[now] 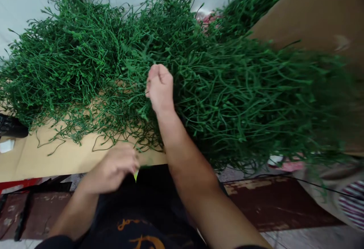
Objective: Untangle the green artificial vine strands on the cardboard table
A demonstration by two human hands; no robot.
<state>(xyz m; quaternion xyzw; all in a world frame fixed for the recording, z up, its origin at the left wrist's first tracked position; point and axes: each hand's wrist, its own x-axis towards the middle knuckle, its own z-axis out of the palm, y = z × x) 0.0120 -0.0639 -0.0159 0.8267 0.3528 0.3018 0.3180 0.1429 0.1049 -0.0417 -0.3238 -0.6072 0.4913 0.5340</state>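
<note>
At our far left, a black object (13, 126) sits near a white scrap (7, 146) on the flat cardboard (31, 158), beside the tangled green stems (68, 59). Our left hand (113, 167) is low, close to our body, with its fingers bent above a yellow-green tip (135, 175); blur hides how closed they are and whether they hold it. Orange lettering (148, 242) crosses our dark shirt (113, 218), but we cannot read it surely. Our right hand (162, 86) reaches farther forward, fingers curled in; we cannot tell how tightly, or whether any stem is caught. Just right of it lies the long green bundle (241, 90), its long axis running roughly sideways, away from the knuckles; this hand is the nearer. Behind rises a brown cardboard panel (315, 10), with no legible label.
</note>
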